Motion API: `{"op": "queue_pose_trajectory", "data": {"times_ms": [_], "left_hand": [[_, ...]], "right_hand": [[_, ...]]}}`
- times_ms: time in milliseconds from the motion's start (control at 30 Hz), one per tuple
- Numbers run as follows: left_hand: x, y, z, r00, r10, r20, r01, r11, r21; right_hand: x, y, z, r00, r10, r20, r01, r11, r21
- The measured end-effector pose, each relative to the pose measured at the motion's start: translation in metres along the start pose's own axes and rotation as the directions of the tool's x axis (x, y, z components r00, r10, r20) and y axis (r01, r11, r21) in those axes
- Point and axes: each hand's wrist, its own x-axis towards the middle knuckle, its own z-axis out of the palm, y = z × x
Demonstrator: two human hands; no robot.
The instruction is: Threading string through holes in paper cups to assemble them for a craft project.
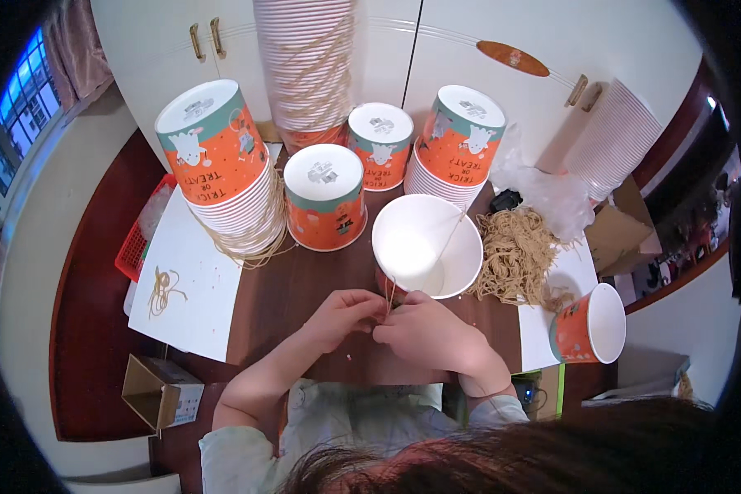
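Note:
A paper bucket (384, 247) with a white inside tilts toward me at the middle of the brown table. Thin tan string (449, 235) crosses its inside, and another piece of string (391, 284) rises at its near rim. My left hand (344, 319) is closed in a pinch on the string, just in front of the bucket. Right beside it, my right hand (428, 331) is closed too, its fingers meeting the left ones on the same string. The fingertips partly cover each other, so the exact spot they grip is hidden.
A heap of tan strings (514, 255) lies right of the bucket. Behind stand a tall bucket stack (309, 74), upside-down orange buckets (325, 206) and a left stack (214, 156). One bucket (575, 329) lies sideways at the right edge. Loose string (165, 292) lies far left.

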Motion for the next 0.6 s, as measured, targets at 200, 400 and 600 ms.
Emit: {"op": "queue_pose_trajectory", "data": {"times_ms": [200,400,600], "left_hand": [[-0.002,-0.011,0.003,0.996,0.079,0.028,-0.08,0.996,0.028],[-0.001,-0.012,0.005,0.998,0.066,-0.001,-0.064,0.962,-0.266],[-0.001,-0.012,0.006,0.995,0.096,0.004,-0.085,0.906,-0.414]], "right_hand": [[0.001,-0.008,0.006,0.996,-0.073,-0.042,0.066,0.988,-0.142],[0.004,-0.006,0.003,0.993,0.031,-0.117,-0.027,0.999,0.03],[0.004,-0.011,-0.027,0.925,0.32,-0.202,-0.244,0.912,0.329]]}}
